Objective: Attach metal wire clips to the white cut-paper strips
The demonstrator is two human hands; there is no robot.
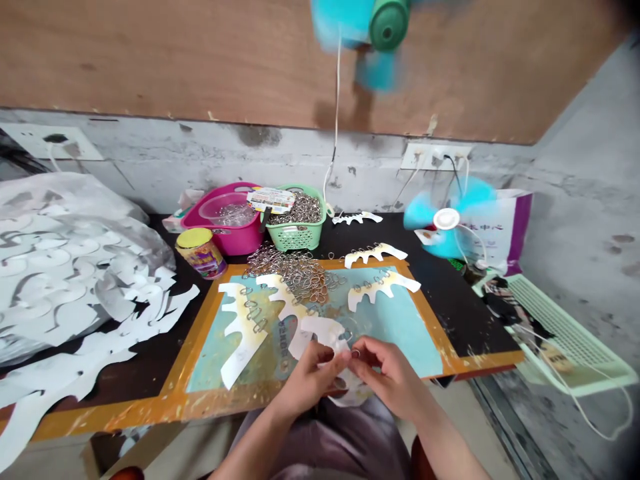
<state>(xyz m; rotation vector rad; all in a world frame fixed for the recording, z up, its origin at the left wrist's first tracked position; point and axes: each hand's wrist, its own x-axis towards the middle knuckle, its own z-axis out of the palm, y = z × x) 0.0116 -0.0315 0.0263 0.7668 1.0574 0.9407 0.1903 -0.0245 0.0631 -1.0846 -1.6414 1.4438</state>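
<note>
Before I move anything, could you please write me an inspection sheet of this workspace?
Surface: black table; stained blue sheet edged with brown tape
Job's things: white cut-outs bearing metal rings; loose rings piled among them
Clutter: plastic bag of white shapes, pink basket, green basket, yellow-lidded tub
Grips: left hand closed on a white piece; right hand pinching beside it, apparently at a ring
Cables: white cord hanging down the wall; cords plugged into the right-hand outlet
Surroundings: upper fan and right-hand fan, blades blurred; pale green crate at right
</note>
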